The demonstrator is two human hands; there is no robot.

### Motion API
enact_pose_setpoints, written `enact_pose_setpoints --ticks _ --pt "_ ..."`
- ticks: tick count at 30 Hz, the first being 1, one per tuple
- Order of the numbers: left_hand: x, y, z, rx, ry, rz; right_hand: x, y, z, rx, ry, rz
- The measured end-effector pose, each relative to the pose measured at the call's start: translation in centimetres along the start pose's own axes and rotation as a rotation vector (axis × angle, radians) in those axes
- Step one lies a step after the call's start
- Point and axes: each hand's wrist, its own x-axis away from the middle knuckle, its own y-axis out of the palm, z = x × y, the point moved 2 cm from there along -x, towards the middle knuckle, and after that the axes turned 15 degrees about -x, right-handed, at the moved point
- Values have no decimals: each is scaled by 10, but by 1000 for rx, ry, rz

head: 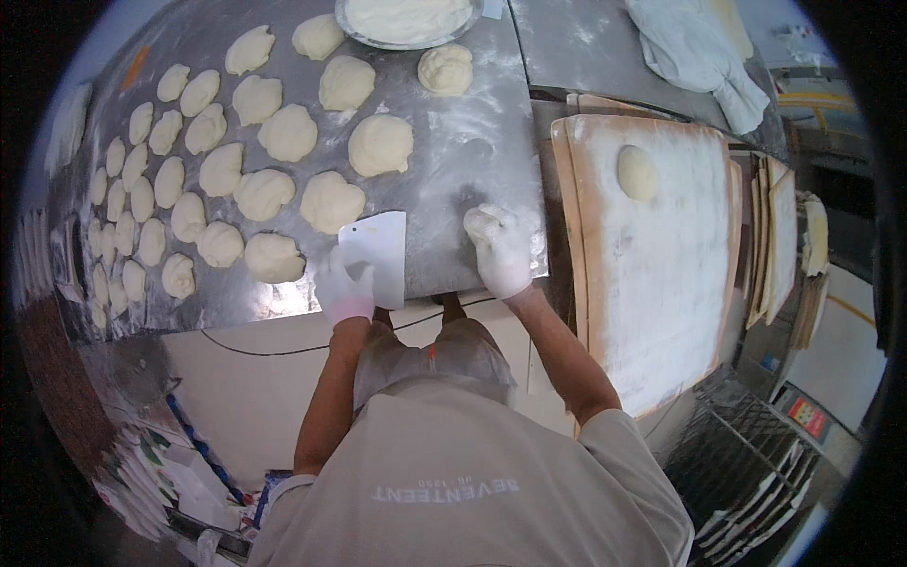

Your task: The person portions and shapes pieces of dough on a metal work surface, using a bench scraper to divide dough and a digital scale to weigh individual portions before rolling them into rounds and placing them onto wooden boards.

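My left hand [345,287], in a white glove, holds a flat white dough scraper [382,248] at the front edge of the metal worktable [439,205]. To its right, my gloved right hand [498,248] is curled over the floured tabletop; whether anything is under or inside its fingers cannot be told. Many pale dough pieces lie in rows on the left half of the table, the nearest ones being a lump [333,202] just above the scraper and another [275,258] left of my left hand. One dough piece [445,69] sits apart near a bowl of flour [407,21].
Right of the table, a floured wooden board [666,269] on a stack bears one smooth dough ball [638,173]. A white cloth [698,49] lies on the table behind it. More boards [772,241] stand at the far right, above a wire rack [751,453]. A cable runs beneath the table edge.
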Motion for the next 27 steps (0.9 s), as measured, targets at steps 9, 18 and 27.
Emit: enact_pose_setpoints --ticks 9,18,27 --pt "-11 10 10 38 -164 -55 19 85 -82 -111 -72 -35" --pt "21 27 5 946 -327 -418 11 20 -8 -323 272 323" --pt "-36 56 84 1107 -138 -366 19 10 36 -646 423 688"
